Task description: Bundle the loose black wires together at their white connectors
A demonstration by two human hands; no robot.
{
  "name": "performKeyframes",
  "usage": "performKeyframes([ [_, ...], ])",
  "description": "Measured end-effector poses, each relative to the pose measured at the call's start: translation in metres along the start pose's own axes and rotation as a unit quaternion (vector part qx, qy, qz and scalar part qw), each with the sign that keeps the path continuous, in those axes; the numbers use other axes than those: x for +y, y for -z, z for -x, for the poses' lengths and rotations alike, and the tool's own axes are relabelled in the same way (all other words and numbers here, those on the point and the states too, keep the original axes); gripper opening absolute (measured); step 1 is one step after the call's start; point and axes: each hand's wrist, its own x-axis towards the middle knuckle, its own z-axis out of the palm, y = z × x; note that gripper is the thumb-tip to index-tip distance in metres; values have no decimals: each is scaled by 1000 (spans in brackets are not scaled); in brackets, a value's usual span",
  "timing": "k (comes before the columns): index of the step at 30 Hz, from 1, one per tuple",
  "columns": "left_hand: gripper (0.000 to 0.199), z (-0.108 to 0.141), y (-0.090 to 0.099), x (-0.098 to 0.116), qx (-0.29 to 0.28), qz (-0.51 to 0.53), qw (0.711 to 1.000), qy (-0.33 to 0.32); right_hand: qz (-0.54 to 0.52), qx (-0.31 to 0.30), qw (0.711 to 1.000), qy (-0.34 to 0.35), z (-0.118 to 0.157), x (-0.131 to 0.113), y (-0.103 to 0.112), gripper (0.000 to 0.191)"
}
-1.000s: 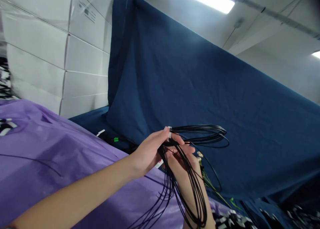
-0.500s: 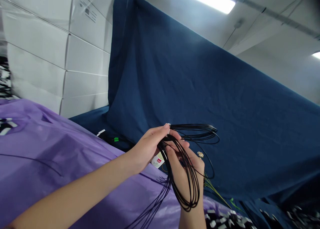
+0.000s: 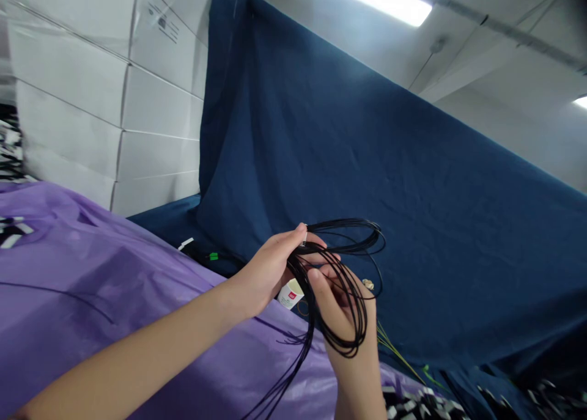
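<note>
A bundle of thin black cables (image 3: 355,340) hangs in loops between my two hands, its loose ends trailing down over the purple cover. My left hand (image 3: 275,264) pinches the bundle near a small white piece (image 3: 304,235), thumb on top. Folded loops stick out to the right of those fingertips. Just right of and below it, my right hand (image 3: 339,298) has its fingers curled round the cables, with the thumb against them. The lower loops lie across the right palm and wrist.
Purple sheeting (image 3: 174,285) covers the near surface. Beyond it are a white paper cup (image 3: 290,294), a green piece (image 3: 213,256) and yellow-green strands (image 3: 394,346). Dark blue cloth (image 3: 367,151) hangs behind; white boxes (image 3: 156,108) are stacked left. Black-and-white connectors (image 3: 424,405) lie lower right.
The upper loops have shifted left and bent inward, and the lower loops hang a little higher. The trailing ends have gathered closer together. My right hand has curled its fingers more.
</note>
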Motion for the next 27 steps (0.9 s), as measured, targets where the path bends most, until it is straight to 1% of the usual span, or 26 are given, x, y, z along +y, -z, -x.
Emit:
performKeyframes([
  [1, 36, 0, 0, 0, 7, -10, 1000, -4, -42, -4, 999, -18, 0, -1, 2, 22],
  [3, 38, -1, 1, 0, 13, -24, 1000, -9, -127, 12, 990, -62, -1, -2, 8, 23],
  [6, 40, -2, 2, 0, 5, -29, 1000, 1, -248, 36, 958, -141, -4, -4, 18, 31],
  [11, 39, -3, 2, -1, -12, -36, 999, 23, -346, 68, 910, -219, -8, -15, 31, 42],
  [14, 40, -4, 2, -2, -15, -50, 998, 27, -402, 104, 876, -246, -10, -19, 37, 36],
  [16, 41, -4, 3, -2, -13, -62, 998, 29, -435, 137, 854, -250, -12, -18, 41, 30],
  [18, 41, -4, 4, -2, -11, -75, 997, 29, -451, 170, 842, -244, -13, -15, 45, 26],
  [23, 43, -6, 8, -3, -17, -95, 995, 36, -461, 227, 844, -154, -16, -4, 54, 20],
  [25, 44, -8, 9, -5, -17, -91, 995, 43, -466, 247, 839, -133, -16, -3, 58, 16],
  [27, 43, -10, 10, -7, -17, -89, 995, 41, -457, 261, 843, -112, -15, -2, 62, 9],
])
